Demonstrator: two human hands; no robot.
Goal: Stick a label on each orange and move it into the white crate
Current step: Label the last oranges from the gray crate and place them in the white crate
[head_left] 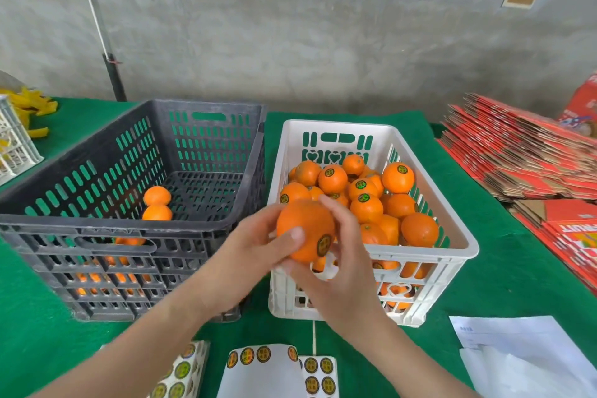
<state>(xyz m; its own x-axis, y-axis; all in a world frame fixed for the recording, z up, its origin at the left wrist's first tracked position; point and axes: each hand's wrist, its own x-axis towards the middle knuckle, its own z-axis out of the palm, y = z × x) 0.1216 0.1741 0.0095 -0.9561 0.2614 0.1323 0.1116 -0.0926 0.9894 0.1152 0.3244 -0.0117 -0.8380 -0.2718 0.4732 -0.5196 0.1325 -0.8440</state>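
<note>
An orange [305, 224] with a round dark label [324, 244] on its lower right side is held above the near left corner of the white crate [458, 229]. My left hand [258, 255] grips it from the left, thumb on its front. My right hand [339, 268] cups it from the right and below, fingers curled over the top. The white crate holds several labelled oranges [365, 200]. The dark grey crate [206, 223] on the left has a few unlabelled oranges [157, 203]. Label sheets [261, 371] lie at the near edge.
Green felt [504, 281] covers the table. Stacked red flat cartons [523, 155] sit at the right, white papers [523, 355] at the near right. A small white basket [14, 142] and yellow scraps [32, 107] are at the far left. A concrete wall stands behind.
</note>
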